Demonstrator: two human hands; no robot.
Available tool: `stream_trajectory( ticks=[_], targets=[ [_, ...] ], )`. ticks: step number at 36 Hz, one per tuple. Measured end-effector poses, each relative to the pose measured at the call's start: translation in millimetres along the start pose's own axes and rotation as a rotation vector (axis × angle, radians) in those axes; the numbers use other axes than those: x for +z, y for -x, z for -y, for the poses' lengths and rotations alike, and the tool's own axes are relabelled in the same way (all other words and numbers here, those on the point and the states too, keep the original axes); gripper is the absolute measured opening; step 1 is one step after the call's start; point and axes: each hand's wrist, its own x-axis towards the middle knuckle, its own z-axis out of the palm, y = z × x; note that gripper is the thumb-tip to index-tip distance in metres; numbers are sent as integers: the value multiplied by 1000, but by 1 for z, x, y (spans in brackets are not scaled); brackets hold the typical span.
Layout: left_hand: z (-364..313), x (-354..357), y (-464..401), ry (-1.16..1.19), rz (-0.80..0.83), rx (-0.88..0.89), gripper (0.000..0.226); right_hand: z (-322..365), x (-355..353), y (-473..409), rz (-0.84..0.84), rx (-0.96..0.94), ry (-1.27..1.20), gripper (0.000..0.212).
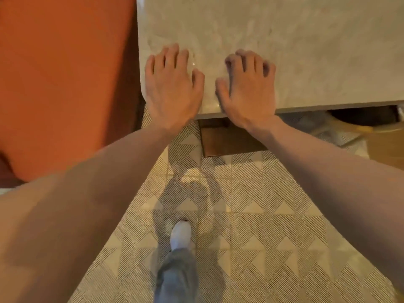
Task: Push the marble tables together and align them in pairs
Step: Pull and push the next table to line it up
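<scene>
Head view: both hands [209,88] press flat on marble table [306,51].

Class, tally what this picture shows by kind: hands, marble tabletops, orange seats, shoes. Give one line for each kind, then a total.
Hands: 2 (left hand, right hand)
Marble tabletops: 1
Orange seats: 1
Shoes: 1
Total: 5

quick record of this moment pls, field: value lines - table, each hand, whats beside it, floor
table: marble table, near left corner in view
left hand: flat on the top by the corner, fingers spread
right hand: on the top beside it, fingers bent
beside table: orange seat along its left edge
floor: patterned tiles, one white shoe stepping forward
</scene>
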Motion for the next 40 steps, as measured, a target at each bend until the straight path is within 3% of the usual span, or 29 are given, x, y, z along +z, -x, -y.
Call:
stream_trajectory(
  ticks=[6,19,27,40],
  targets=[
    [1,6,-3,-48,-9,12,54,-1,8,-4,-77,-15,68,49],
    [30,8,-47,23,-22,-41,47,25,14,-41,-57,35,64,59],
    [42,8,-62,14,41,-37,46,35,25,-56,-61,61,66,57],
    [58,11,-81,112,5,-56,46,46,35,-73,-96,82,61,56]
  ],
)
